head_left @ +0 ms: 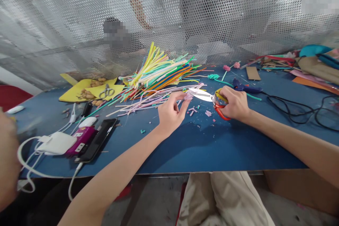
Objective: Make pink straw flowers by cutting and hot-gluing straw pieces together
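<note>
Hands, 2. Left hand: thumb and fingertips pinching 1 small lilac piece, which sits at the very tips, clear of the palm. Right hand: fingers wrapped around 1 pair of scissors, red and yellow handles in the grip, blades projecting towards the left hand, points beside the lilac piece; contact cannot be told. Below: lilac clippings, loose on blue table. Behind: coloured stems, 1 large heap.

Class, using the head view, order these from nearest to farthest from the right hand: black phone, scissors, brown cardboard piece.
1. Scissors: held in the right hand.
2. Brown cardboard piece: beyond the hand.
3. Black phone: far to the left.
</note>
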Available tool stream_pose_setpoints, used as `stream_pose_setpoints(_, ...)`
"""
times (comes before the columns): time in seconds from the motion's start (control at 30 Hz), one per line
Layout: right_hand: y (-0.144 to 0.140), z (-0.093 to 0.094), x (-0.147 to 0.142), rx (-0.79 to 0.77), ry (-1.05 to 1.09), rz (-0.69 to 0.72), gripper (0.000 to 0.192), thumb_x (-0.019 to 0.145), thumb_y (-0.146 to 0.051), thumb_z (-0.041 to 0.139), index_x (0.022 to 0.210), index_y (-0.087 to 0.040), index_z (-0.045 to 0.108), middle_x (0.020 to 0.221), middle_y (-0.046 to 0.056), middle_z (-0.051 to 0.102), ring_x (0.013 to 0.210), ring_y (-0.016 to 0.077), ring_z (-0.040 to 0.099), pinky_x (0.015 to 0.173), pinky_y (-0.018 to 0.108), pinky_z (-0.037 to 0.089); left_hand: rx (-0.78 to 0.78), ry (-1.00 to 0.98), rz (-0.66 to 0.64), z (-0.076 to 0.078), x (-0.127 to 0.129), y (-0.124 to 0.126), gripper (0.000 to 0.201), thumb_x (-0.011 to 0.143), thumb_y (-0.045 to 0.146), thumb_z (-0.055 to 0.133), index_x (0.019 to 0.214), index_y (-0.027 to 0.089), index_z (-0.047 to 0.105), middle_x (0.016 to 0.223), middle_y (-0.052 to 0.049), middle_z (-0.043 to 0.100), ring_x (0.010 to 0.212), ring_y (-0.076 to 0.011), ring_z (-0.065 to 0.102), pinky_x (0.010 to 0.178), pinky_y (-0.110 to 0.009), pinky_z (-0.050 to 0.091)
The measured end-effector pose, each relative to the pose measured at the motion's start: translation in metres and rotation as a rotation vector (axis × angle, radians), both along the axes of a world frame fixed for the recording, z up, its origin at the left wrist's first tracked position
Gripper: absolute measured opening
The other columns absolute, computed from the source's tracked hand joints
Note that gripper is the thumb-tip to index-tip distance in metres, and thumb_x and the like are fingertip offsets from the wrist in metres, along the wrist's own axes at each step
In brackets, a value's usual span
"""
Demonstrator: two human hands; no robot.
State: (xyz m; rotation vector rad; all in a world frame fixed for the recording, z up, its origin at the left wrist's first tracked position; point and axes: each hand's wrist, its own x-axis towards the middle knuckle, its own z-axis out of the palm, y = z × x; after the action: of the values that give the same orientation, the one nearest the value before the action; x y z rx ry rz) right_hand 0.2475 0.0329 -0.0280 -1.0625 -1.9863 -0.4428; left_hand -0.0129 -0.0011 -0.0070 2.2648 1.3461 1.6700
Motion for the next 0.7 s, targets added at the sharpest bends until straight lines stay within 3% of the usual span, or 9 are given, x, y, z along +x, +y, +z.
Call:
stream_pose_setpoints(0.3, 0.000, 0.005, 0.000, 0.095, -0.013, -0.095, 0.016, 0.082, -0.033, 0.061, 0.080, -0.018, 0.058, 0.080, 0.001, 0.069, 0.065, 0.0107, 0.057, 0.055, 0.026, 0.027, -0.006, 0.013, -0.008, 0.001, 0.000, 0.000, 0.022, 0.094, 0.035, 0.069, 0.111, 0.024, 0.063, 0.096, 0.003, 0.078, 0.040, -0.0021, 0.042, 0.043, -0.020, 0.033)
stream_pose_setpoints(0.5, 0.000, 0.008, 0.001, 0.172, -0.011, -0.099, 0.015, 0.081, -0.033, 0.062, 0.079, -0.019, 0.056, 0.078, -0.002, 0.068, 0.063, 0.0097, 0.057, 0.053, 0.026, 0.028, 0.021, 0.048, 0.014, 0.003, -0.001, -0.001, 0.025, 0.094, 0.035, 0.069, 0.117, 0.024, 0.064, 0.089, 0.003, 0.078, 0.039, -0.0028, 0.043, 0.043, -0.020, 0.033)
stream_pose_setpoints(0.7, -0.001, 0.011, 0.003, 0.100, -0.032, -0.153, 0.016, 0.082, -0.035, 0.060, 0.079, -0.019, 0.057, 0.080, 0.002, 0.069, 0.068, 0.0141, 0.061, 0.054, 0.027, 0.028, 0.005, 0.087, 0.024, 0.004, -0.002, -0.002, 0.027, 0.096, 0.034, 0.066, 0.121, 0.024, 0.066, 0.094, 0.000, 0.079, 0.042, -0.0029, 0.046, 0.046, -0.020, 0.035)
